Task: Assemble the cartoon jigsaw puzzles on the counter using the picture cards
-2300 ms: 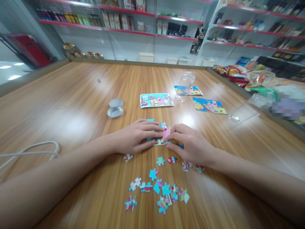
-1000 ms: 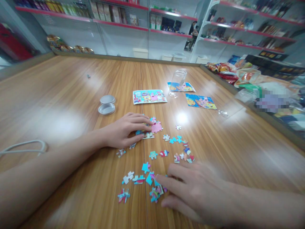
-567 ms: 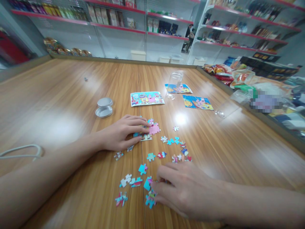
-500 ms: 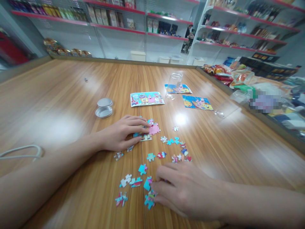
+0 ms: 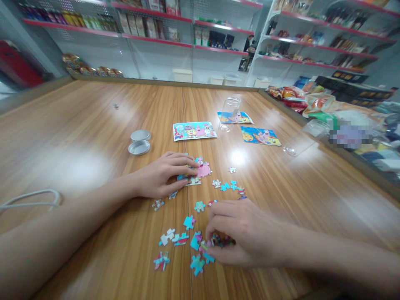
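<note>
My left hand lies with its fingers stretched out over a partly joined jigsaw puzzle, covering much of its left side. A pink section and a strip along the lower edge show past the fingers. Nearer to me, my right hand is curled low over the table, thumb and fingertips closing at a small pink and yellow puzzle piece. Under its palm are more pieces, partly hidden. Beside the fingertips lie a light blue puzzle piece and a turquoise one.
Loose pieces are scattered around both hands. Beyond stand a printed cartoon picture, two more picture cards, round metal tins and clear plastic cups. A white cable is at left; packaged goods line the right edge.
My right hand has shifted slightly up, its fingers curling. The pink and yellow piece has slid off the turquoise one. My left hand stays on the puzzle.
</note>
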`<state>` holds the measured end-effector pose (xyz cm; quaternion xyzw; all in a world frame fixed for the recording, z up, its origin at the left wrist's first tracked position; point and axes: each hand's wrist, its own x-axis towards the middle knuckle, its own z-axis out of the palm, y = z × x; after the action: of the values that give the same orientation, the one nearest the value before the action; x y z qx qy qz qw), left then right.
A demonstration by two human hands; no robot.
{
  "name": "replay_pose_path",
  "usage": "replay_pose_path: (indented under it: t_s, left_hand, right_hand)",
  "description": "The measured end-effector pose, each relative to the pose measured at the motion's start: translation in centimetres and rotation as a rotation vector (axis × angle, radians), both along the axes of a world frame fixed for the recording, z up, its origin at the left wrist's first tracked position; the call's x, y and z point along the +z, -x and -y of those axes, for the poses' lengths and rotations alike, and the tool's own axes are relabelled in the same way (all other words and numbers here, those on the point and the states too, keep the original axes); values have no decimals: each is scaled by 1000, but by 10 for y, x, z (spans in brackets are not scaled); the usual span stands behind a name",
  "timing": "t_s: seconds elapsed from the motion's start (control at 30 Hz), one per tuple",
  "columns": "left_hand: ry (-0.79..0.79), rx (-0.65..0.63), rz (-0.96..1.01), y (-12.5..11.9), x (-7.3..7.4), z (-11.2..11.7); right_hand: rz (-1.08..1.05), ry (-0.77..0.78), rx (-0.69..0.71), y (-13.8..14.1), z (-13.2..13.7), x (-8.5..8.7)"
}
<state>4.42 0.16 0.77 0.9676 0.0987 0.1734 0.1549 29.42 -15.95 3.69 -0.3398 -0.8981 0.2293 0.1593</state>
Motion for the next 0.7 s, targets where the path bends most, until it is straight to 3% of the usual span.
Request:
replay_pose_path:
  t_s: [0.2, 0.3, 0.37, 0.43, 0.53, 0.7]
  left_hand:
    - [119, 48, 155, -2, 3, -1]
    - [146, 285, 268, 0, 14, -8]
    - [149, 510, 179, 6, 23, -16]
    - [154, 633, -8, 14, 31, -22]
    - [119, 630, -228, 26, 39, -26]
    - [84, 444, -352, 32, 43, -19]
  right_hand:
    - [126, -66, -131, -22, -15, 1]
    - [179, -37, -164, -27, -19, -2]
    - [183, -26, -170, -28, -20, -4]
    - [171, -28, -158, -29, -21, -4]
    - [127, -47, -134, -35, -24, 0]
    - [128, -125, -209, -63, -41, 15]
